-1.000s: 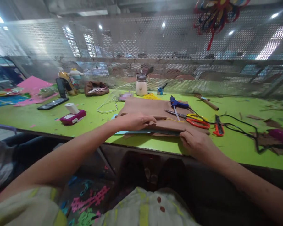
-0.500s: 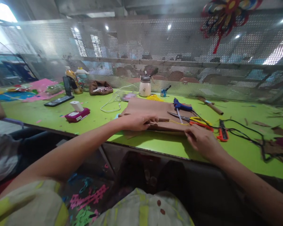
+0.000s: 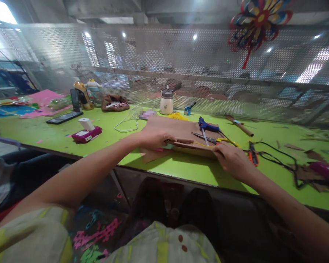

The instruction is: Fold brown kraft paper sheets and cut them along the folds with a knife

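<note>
Lifted since a second ago, the wide brown paper sheet's (image 3: 167, 126) near edge stands above the lime-green table (image 3: 55, 138), pinched in the right hand (image 3: 231, 159). The curled left hand (image 3: 155, 140) crosses its left side, grip unclear. Yellow-handled metal scissors (image 3: 205, 137), partly hidden, and a blue glue gun (image 3: 209, 126) lie on it.

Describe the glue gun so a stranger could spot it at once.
On the green table, find the brown paper. The glue gun lies at its far right corner. Its blue pistol shape sets it apart from the yellow-handled scissors just nearer the viewer.
</note>
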A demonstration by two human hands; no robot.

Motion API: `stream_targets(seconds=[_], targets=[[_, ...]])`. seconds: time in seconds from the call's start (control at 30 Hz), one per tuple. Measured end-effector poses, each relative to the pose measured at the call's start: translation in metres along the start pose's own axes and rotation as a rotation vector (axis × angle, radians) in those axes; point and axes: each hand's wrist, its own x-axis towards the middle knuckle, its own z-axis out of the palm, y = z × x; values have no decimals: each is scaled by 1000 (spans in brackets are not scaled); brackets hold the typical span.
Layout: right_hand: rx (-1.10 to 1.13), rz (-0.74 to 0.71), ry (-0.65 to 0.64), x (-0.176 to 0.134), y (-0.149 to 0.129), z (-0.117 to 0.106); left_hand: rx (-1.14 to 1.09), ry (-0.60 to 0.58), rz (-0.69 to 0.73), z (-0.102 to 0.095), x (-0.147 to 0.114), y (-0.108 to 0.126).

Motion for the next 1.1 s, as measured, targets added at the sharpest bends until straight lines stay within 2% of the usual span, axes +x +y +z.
stream_targets(seconds=[0.23,0.47,0.57,0.67,0.77,0.93,1.1], targets=[[-8,16,-5,-10,-11,1,35,24,58,-4,0,2],[118,-94,-225,-32,-35,0,2,-26,19,-6,2,0],[127,-101,-217,-35,-42,-2,-17,-41,-21,-5,3,-2],[51,-82,-174,-30,-44,-2,-18,-33,-14,-3,4,-6],[-81,-70,-202,-22,-43,0,-31,-14,38,-1,3,-10],[-217,-180,-305,-11,-46,1,-73,50,86,4,1,-15],[-250,-193,-271,-12,-51,3,-70,58,73,6,0,-18]])
